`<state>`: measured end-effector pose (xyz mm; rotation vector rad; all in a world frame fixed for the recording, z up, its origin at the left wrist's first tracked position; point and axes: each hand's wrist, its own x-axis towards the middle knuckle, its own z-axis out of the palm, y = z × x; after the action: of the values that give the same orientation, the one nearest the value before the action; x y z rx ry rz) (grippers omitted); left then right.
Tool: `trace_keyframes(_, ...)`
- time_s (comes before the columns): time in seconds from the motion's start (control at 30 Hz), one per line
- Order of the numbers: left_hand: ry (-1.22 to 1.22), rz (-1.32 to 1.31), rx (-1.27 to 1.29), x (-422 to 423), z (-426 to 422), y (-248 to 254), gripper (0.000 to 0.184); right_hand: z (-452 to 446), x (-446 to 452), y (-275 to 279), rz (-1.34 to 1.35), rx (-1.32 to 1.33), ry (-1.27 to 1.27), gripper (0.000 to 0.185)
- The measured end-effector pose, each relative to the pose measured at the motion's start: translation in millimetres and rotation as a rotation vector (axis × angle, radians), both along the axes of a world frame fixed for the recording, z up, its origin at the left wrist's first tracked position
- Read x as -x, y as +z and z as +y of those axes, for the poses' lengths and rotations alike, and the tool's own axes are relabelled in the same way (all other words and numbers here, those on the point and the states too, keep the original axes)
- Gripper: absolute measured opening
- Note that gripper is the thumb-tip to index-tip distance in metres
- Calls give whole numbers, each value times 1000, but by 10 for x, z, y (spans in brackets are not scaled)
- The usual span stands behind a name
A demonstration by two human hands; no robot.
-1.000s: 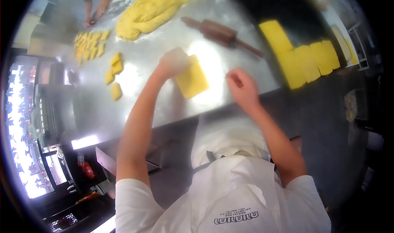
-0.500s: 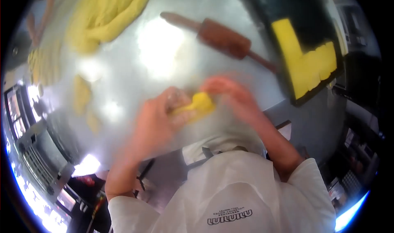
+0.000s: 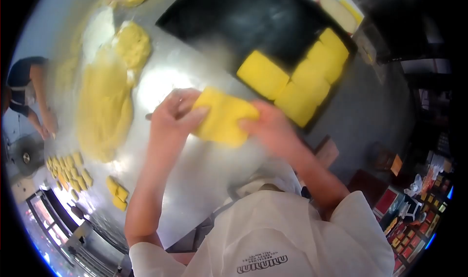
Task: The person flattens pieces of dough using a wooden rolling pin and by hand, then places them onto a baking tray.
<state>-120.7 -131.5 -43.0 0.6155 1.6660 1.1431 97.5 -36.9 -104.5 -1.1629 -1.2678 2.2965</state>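
Observation:
A flat, roughly square sheet of yellow dough (image 3: 225, 118) is stretched between my two hands above the metal table. My left hand (image 3: 176, 110) pinches its left edge, thumb lying on top. At the opposite edge, my right hand (image 3: 269, 126) grips the dough between thumb and fingers. To the upper right, several flat yellow dough pieces (image 3: 302, 94) lie side by side along the near edge of a black baking tray (image 3: 209, 13). The rolling pin is mostly hidden; a small dark tip shows left of my left hand.
A large mass of yellow dough (image 3: 105, 111) and a smaller lump (image 3: 132, 44) sit on the metal table (image 3: 180, 199). Several small dough pieces (image 3: 70, 172) lie at the far left, with a few more (image 3: 117, 193) nearer. Another person (image 3: 36, 89) works at the table's left side.
The dough in my hands went from a bunched or folded shape to an opened flat sheet. My view has swung toward the tray, and my right hand now grips the dough's edge.

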Motion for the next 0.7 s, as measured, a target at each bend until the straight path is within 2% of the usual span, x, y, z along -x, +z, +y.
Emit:
trace_keyframes(0.03, -9, 39, -3, -48, 252, -46, 34, 161, -77, 14, -27, -24, -78, 28)
trace_keyframes(0.13, -49, 116, -43, -326, 1066, -274, 36, 896, -392, -28, -276, -334, 46, 26)
trace_keyframes(0.17, -70, 125, -91, -394, 1319, -407, 38, 1114, -443, -10, -302, -392, 11, 26)
trace_keyframes(0.23, -145, 315, -157, -459, 1762, -788, 41, 1469, -535, -5, -358, -503, -47, 26)
trace_keyframes(0.3, -158, 430, -152, -579, 2120, -1026, 42, 1819, -623, -189, -386, -501, -22, 26)
trace_keyframes(0.4, -85, 200, -82, -723, 2400, -1070, 44, 2148, -695, -345, -465, -450, 22, 26)
trace_keyframes(0.53, -109, 183, -37, -780, 2550, -1147, 46, 2295, -756, -357, -518, -419, 115, 29)
trace_keyframes(0.7, -164, 272, -18, -787, 2613, -1169, 48, 2310, -756, -527, -627, -652, 180, 36)
